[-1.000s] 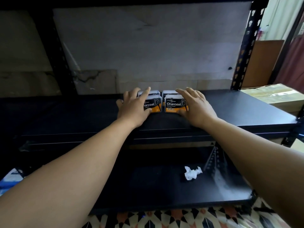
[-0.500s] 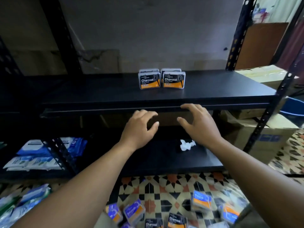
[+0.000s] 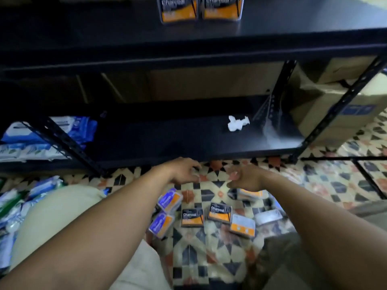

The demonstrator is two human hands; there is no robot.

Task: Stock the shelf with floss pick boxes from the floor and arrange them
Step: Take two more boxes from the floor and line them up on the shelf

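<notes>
Two Charcoal floss pick boxes (image 3: 200,8) stand side by side on the black upper shelf (image 3: 272,30), cut off by the top edge. Several more floss pick boxes (image 3: 219,212) lie scattered on the patterned floor, some face up, some tilted. My left hand (image 3: 184,171) and my right hand (image 3: 245,177) hover above the floor boxes, in front of the lower shelf edge, fingers loosely curled and holding nothing. Both hands are blurred.
A crumpled white tissue (image 3: 237,122) lies on the lower shelf (image 3: 167,139). Blue and white wipe packs (image 3: 41,137) fill the neighbouring shelf on the left and spill onto the floor. Cardboard boxes (image 3: 335,105) stand right of the rack. My knee (image 3: 54,214) is at lower left.
Both hands have left the boxes on the shelf and dropped toward the floor. My view has tilted down, so the floor boxes now fill the middle.
</notes>
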